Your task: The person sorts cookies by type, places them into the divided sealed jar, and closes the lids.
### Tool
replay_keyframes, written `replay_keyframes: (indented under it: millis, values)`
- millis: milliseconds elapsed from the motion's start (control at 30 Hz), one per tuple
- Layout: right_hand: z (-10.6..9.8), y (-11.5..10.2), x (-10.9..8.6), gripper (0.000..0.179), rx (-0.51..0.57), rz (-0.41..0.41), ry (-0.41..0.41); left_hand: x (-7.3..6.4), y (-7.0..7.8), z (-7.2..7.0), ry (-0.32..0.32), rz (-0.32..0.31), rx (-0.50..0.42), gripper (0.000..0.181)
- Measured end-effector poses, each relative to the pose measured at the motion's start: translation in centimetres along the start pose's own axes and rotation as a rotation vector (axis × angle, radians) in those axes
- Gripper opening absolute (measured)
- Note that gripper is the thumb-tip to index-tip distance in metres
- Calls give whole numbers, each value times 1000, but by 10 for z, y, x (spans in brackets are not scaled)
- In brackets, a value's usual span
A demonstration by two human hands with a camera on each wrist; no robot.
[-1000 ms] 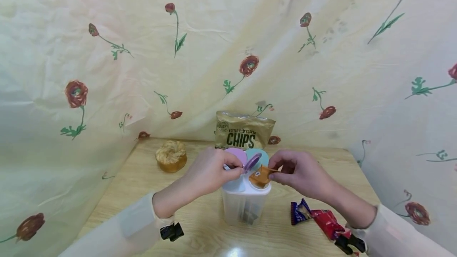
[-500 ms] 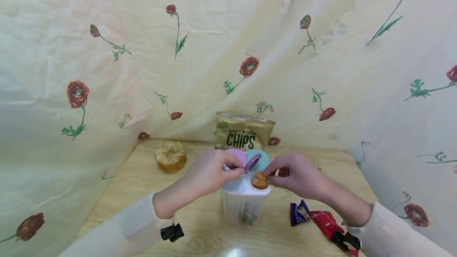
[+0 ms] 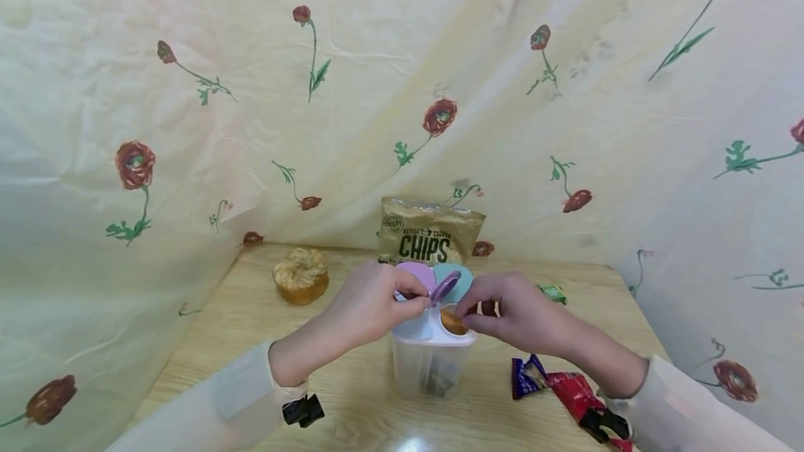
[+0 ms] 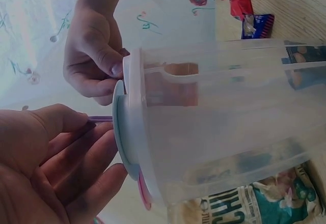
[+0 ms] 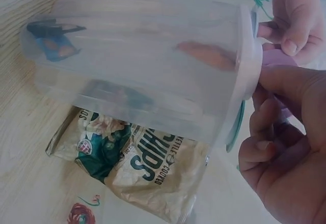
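A clear plastic storage container with a white top and round coloured lids stands upright on the table. My left hand pinches the raised purple lid between thumb and fingers. An orange packet sits in the round opening beneath that lid; the right wrist view shows its body inside, just below the top. At the opening's rim, my right hand holds the packet's upper end with thumb and fingers, which partly hide it. A dark and blue packet lies at the container's bottom.
Behind the container stands a gold chips bag. A round bread roll sits at the back left. To the right lie a blue packet, a red packet partly covered by the right wrist strap, and a small green packet.
My right hand has moved left and the orange packet has sunk deeper into the opening. A green packet behind the right hand has come into view. The left hand stays on the lid.
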State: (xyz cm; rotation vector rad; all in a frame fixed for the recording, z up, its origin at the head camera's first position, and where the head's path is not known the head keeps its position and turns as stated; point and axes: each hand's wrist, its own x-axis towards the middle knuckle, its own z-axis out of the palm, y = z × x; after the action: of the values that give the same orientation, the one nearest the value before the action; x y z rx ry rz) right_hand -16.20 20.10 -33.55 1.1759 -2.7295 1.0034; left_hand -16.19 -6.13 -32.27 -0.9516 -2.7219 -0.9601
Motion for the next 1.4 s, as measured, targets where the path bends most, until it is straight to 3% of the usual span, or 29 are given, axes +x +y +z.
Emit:
replay_keyframes:
  millis: [133, 400, 733, 1100, 1400]
  values:
    - [2, -2, 1, 14, -12, -20, -22, 1, 0, 0, 4, 7, 0, 10]
    - [4, -4, 5, 17, -36, 23, -61, 1, 1, 0, 1, 5, 2, 9]
    - [-10, 1, -9, 17, 0, 74, 13, 0, 3, 0, 4, -8, -9, 9]
    - [-17, 27, -54, 19, 0, 189, 158, -3, 2, 1, 42, 1, 9, 9]
    - [-4, 54, -106, 21, 47, 371, 139, -3, 1, -2, 51, 18, 59, 11]
